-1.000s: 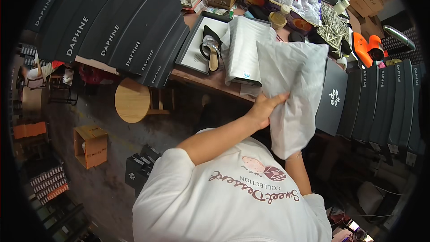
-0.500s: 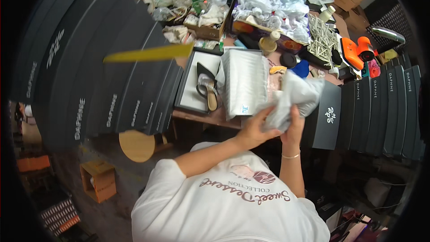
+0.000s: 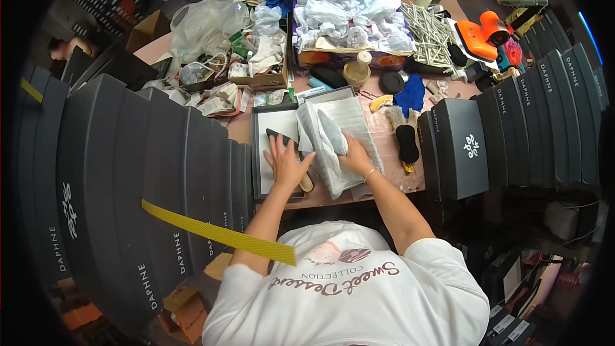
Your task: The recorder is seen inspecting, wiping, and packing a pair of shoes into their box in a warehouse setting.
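Presently, I judge the step in hand to be the packing of footwear into the open shoe box (image 3: 261,154), which lies on the worktop (image 3: 410,182) directly ahead of the person, between a bank of stacked black boxes (image 3: 160,173) on the left and a further row of dark boxes (image 3: 512,134) on the right. The left hand (image 3: 286,163) lies flat with fingers spread, palm down, inside the box; its grip is apart and closes on nothing, merely pressing on a dark shoe (image 3: 301,176), of which only a pointed tip and a tan heel end show around the hand. The right hand (image 3: 354,157) rests on the sheaf of white tissue paper (image 3: 336,138), which drapes over the right half of the box; its fingers curl onto a greyish fold of the sheet, but I cannot tell whether the grip is clamped on it or only bearing down. Both forearms reach forward from the lower edge, elbows bent and drawn in. In my judgement the next move calls for holding the shoe steady under the left palm while the paper is drawn across it without tearing. Beyond the box lie crumpled white paper (image 3: 349,13), a black brush (image 3: 406,142) and orange tools (image 3: 483,32).
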The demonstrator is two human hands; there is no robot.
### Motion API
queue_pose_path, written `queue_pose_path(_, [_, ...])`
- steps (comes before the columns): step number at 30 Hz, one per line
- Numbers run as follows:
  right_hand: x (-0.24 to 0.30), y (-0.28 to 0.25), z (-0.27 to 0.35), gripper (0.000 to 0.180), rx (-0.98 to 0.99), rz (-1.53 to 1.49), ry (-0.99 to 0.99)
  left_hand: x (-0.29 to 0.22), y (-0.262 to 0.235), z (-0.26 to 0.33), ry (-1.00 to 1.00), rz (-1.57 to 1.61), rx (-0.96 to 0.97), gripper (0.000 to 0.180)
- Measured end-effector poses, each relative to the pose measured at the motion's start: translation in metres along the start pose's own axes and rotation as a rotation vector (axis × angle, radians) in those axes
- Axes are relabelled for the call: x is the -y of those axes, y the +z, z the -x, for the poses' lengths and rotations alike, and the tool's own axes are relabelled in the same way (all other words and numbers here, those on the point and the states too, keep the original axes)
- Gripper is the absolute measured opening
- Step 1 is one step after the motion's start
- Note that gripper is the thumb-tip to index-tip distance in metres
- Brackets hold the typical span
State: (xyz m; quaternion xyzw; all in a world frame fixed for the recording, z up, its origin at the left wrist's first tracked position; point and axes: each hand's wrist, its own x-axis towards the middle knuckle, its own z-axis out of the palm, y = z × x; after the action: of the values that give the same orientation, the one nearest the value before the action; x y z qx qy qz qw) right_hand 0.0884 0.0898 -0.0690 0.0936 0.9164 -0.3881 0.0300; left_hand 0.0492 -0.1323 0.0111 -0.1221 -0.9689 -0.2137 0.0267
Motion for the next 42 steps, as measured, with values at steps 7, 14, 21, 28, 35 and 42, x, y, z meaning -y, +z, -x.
queue_pose_path(7, [-0.030, -0.019, 0.013, 0.058, -0.004, -0.403, 0.099, -0.041, 0.006, -0.012, 0.219, 0.474, -0.006, 0.022])
queue_pose_path(14, [-0.006, -0.001, 0.025, 0.062, -0.107, -0.202, -0.060, -0.086, -0.004, -0.026, -0.247, 1.369, 0.131, 0.022])
queue_pose_path(21, [-0.038, 0.025, 0.004, 0.045, 0.407, -0.838, 0.043, -0.070, -0.010, -0.038, -0.442, 1.715, 0.290, 0.035])
queue_pose_path(28, [-0.074, -0.103, 0.068, 0.038, 0.004, -0.002, 0.200, -0.066, 0.033, 0.044, 0.371, 0.197, 0.232, 0.054])
queue_pose_path(35, [-0.050, -0.034, 0.063, 0.020, 0.058, -0.907, 0.600, -0.089, 0.086, -0.018, 0.506, -0.456, 0.566, 0.075])
queue_pose_path(42, [0.047, -0.116, 0.050, 0.008, -0.117, -0.161, -0.557, -0.080, 0.090, -0.020, 0.422, -0.760, 0.801, 0.072])
